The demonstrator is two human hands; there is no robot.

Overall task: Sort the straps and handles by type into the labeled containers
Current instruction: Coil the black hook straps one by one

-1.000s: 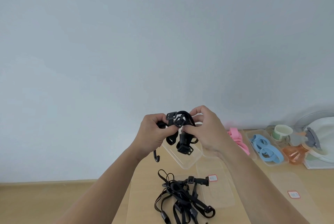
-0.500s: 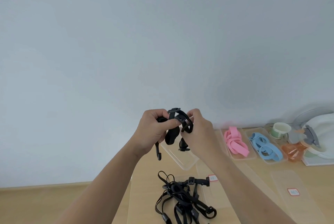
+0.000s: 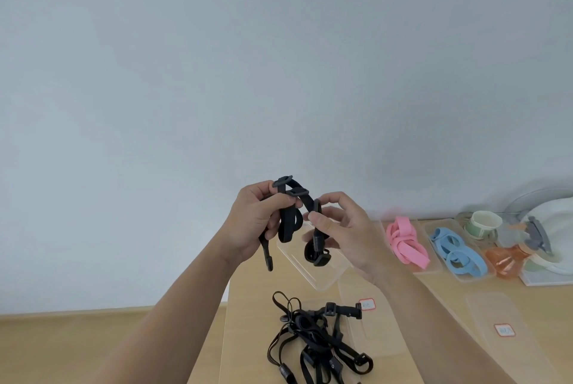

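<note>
gripping a black bundle (image 3: pixel 290 216) of buckled straps in the left hand (image 3: pixel 254 225), fingers curled tight round its loops. pinching one hanging strap of the same bundle in the right hand (image 3: pixel 350 228), thumb against forefinger, other fingers loosely spread. held in the air, above a clear tray (image 3: pixel 322 278) that looks empty, near the bench's (image 3: pixel 245 340) left edge.

seemingly done: pink straps (image 3: pixel 406 242) and blue straps (image 3: pixel 457 248) gathered in side-by-side trays toward the far right corner, with orange pieces (image 3: pixel 505 259) and a cup (image 3: pixel 483 222) beyond.

left to do, judging by this: teasing the bundle apart, then working through the black pile (image 3: pixel 313 343) heaped at the near left. waiting unfilled too, a labelled tray (image 3: pixel 496 321) at the near right. roughly midway, black items outstanding.
</note>
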